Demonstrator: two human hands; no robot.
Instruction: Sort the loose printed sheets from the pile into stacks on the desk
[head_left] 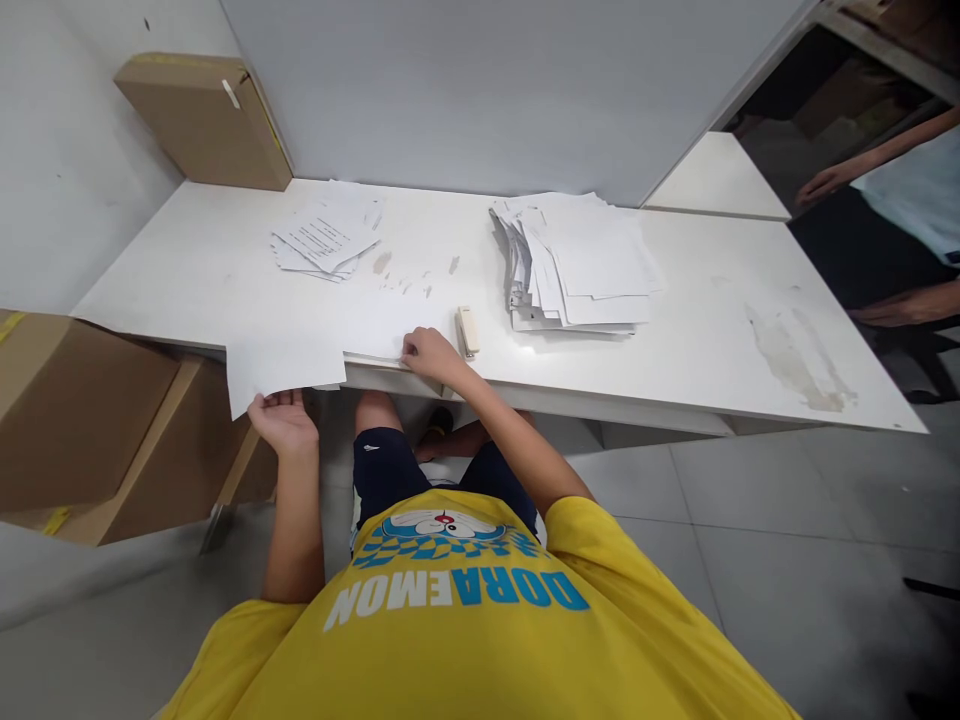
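Note:
My left hand [285, 422] is at the table's front edge, its fingers curled under a blank white sheet of paper [281, 368] that overhangs the edge. Another white sheet [379, 322] seems to lie flat just to the right, hard to tell from the white tabletop. My right hand [431, 356] is closed at that sheet's near right corner, with the fingertips bent in. A cream stapler [466, 332] stands just beyond and to the right of my right hand, not touched.
A small pile of printed papers [326, 237] lies at the back left, and a thick uneven paper stack [589, 262] right of centre. A cardboard box [206, 120] stands in the back left corner; larger boxes [82, 410] sit below left. Another person's hand [911, 305] shows at the right.

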